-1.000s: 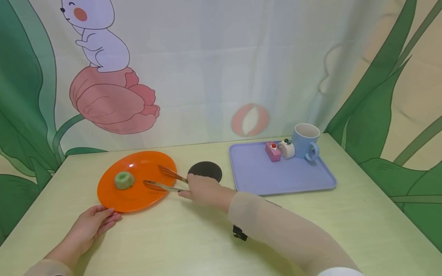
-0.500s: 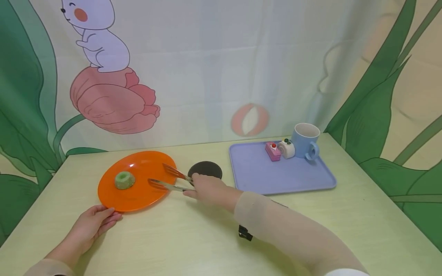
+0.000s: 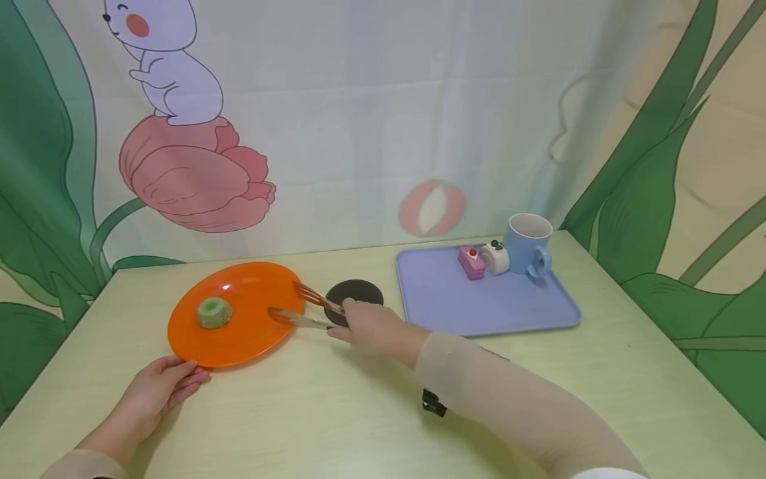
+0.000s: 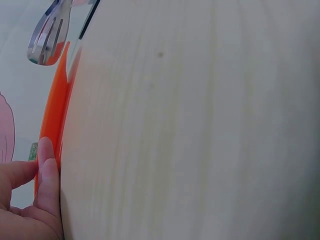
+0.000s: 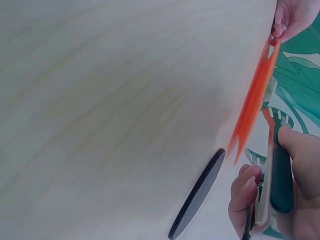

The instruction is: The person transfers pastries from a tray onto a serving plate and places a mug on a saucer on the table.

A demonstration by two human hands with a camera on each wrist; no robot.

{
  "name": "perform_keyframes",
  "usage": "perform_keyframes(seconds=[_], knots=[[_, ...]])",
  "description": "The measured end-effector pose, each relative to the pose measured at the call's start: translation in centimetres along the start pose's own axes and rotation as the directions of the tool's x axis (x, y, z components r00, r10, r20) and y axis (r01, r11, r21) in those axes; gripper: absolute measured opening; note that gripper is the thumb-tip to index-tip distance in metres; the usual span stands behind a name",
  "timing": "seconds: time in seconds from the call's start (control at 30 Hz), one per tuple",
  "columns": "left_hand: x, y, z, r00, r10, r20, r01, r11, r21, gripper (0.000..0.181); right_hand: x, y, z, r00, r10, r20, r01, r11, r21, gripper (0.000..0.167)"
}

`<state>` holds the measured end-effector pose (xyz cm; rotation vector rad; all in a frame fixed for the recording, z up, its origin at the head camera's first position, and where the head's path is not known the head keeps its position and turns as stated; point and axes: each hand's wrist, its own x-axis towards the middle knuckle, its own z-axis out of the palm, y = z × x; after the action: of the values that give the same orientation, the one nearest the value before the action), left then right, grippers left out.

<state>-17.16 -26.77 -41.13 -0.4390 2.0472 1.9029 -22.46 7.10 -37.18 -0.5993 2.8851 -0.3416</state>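
My left hand (image 3: 157, 394) pinches the near left rim of an orange plate (image 3: 257, 342), its thumb on one face and fingers on the other in the left wrist view. On the plate's left half sits a small green ring-shaped toy cake (image 3: 214, 313). My right hand (image 3: 377, 327) grips metal tongs (image 3: 299, 319) with dark green handle grips (image 5: 281, 175). The slotted ends of the tongs stand apart with nothing between them, over the plate's right edge. Beneath my right hand lies a round black disc (image 3: 354, 291), partly hidden by the hand and tongs.
A lilac tray (image 3: 455, 313) lies at the right. Along its back stand a pink cake slice (image 3: 472, 263), a white roll cake (image 3: 495, 258) and a blue mug (image 3: 528, 243). Behind the table (image 3: 287, 426) hangs a printed curtain (image 3: 335, 146).
My right hand has drawn the tongs to the right, from over the plate's middle right toward its edge. The left hand, plate and green cake keep their places.
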Motion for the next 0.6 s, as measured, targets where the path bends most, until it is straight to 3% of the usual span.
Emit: perform_keyframes(seconds=[0.6], knots=[[0.1,0.0,-0.1,1.0,0.009,0.009,-0.009,1.0,-0.012,0.041,-0.5,1.3,-0.3,1.0,0.014,0.002,-0.014,1.0,0.02,0.047]])
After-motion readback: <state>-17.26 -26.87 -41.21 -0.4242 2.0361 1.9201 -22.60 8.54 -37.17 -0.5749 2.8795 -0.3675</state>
